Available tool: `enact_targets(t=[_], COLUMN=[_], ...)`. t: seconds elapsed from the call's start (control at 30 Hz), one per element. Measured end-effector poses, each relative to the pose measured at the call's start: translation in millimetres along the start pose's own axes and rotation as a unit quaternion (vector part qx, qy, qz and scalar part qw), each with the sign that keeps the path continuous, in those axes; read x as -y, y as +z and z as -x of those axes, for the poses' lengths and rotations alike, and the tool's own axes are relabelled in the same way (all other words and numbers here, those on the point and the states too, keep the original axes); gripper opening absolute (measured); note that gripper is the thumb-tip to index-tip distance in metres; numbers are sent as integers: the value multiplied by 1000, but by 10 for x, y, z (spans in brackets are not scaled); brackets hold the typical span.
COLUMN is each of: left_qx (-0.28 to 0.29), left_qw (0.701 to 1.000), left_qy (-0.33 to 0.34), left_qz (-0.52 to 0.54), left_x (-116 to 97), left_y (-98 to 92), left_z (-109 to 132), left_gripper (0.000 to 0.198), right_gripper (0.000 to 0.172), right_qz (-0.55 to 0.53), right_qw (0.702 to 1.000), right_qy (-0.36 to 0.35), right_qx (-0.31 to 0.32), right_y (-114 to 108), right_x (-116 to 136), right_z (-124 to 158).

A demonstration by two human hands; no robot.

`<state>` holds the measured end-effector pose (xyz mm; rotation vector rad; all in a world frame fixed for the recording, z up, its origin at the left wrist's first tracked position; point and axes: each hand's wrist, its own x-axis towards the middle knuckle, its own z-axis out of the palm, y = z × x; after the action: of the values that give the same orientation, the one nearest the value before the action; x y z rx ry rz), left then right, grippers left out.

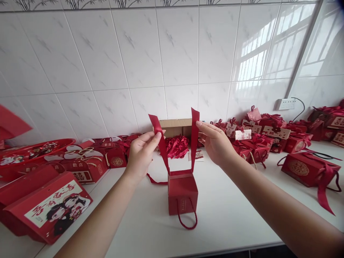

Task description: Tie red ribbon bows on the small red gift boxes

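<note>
A small red gift box (182, 191) stands on the white table in front of me, its rope handle (188, 225) hanging down on the near side. My left hand (143, 150) pinches one end of a dark red ribbon (162, 145) between thumb and fingers. In my right hand (213, 141) the other ribbon end (195, 134) is pinched the same way. Both ends are raised above the box and run down to its top, apart from each other. A further strip of ribbon (157, 182) lies to the left of the box.
Behind the box a cardboard carton (176, 123) holds a heap of red ribbons (177, 146). Red gift boxes (86, 166) crowd the left, with a red tray (59, 143) behind them. Ribboned boxes (255, 145) fill the right, one box (309, 168) nearer me. A tiled wall (177, 50) closes the back.
</note>
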<state>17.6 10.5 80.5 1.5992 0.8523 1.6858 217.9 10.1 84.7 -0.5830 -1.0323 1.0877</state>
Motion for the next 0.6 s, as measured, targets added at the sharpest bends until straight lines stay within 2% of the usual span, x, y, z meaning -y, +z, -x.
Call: enact_targets(t=[0.23, 0.4, 0.6], left_qx=[-8, 19, 62], left_qw=[1000, 997, 995], left_qy=[-3, -16, -15], left_qz=[30, 70, 82], left_x=[4, -50, -100], left_y=[7, 25, 47], left_z=[-31, -47, -36], left_gripper=[22, 18, 15], right_gripper=[16, 17, 18], right_qz=[-3, 8, 4], right_qw=[1000, 1000, 999], right_qy=[10, 15, 4], right_qx=[-1, -1, 40], right_y=[-20, -31, 17], right_x=[-16, -30, -23], right_z=[-6, -5, 15])
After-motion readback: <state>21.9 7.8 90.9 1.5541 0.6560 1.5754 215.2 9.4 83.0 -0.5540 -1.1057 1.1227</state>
